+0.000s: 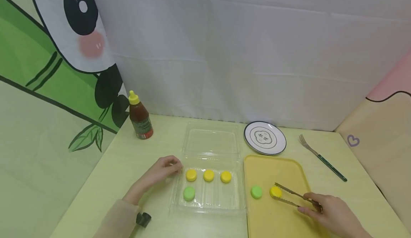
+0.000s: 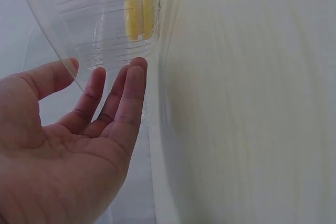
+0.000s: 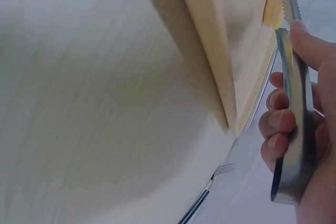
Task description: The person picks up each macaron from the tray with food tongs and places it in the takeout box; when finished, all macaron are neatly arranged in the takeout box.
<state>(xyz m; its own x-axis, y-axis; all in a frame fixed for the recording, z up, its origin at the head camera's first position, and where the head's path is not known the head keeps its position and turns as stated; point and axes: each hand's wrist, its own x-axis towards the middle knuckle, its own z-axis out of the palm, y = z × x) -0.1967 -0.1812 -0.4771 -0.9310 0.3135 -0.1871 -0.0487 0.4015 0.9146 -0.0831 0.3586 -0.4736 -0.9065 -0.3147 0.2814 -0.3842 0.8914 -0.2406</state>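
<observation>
My left hand (image 1: 165, 169) holds the left edge of a clear plastic container (image 1: 212, 203), thumb and fingertips at its rim. Three yellow macarons, one of them in the middle (image 1: 208, 175), line its back row; a green macaron (image 1: 189, 193) sits at front left. Over the yellow tray (image 1: 273, 220), my right hand (image 1: 334, 211) grips metal tongs (image 1: 293, 192). The tongs' tips stand on either side of a yellow macaron (image 1: 275, 191); whether they squeeze it is unclear. Left of it on the tray lies another green macaron (image 1: 256, 192).
The container's lid (image 1: 212, 141) lies folded back. A sauce bottle (image 1: 140, 118) stands at the back left. Behind the tray is a white plate (image 1: 264, 138) with a dark rim, and a green-handled fork (image 1: 324, 159) lies to its right. A white cloth backs the table.
</observation>
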